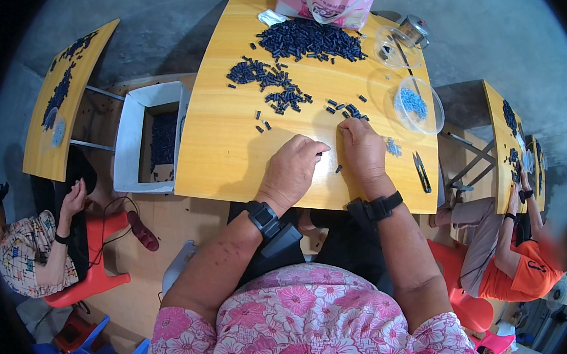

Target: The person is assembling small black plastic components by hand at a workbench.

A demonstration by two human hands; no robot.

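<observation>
Pink-and-white floral shirt, mine, lies nearest the camera; beyond it my forearms extend toward a yellow wooden table, with black strapped devices on both wrists. My hands are apart, above the near part of the tabletop. My left hand is closed in a pinch, a small dark piece showing at the tips of thumb and forefinger. My right hand is curled, its fingertips near a small group of short black cylinders; whether it grips anything, I cannot tell. One loose black cylinder lies on the wood between my hands. Farther back, a scattered cluster of such cylinders gives way to a dense heap in front of a pink bag with pale handles. At right, a clear round bowl contains light-blue pieces; behind it stands a second clear container. A patch of grey-blue pieces lies just beside my right hand, and black snips rest near the table's right edge. Left of the table, an open white box holds dark pieces. Seated at either side are a person in a patterned shirt at left and a person in orange at right, each near another table.
</observation>
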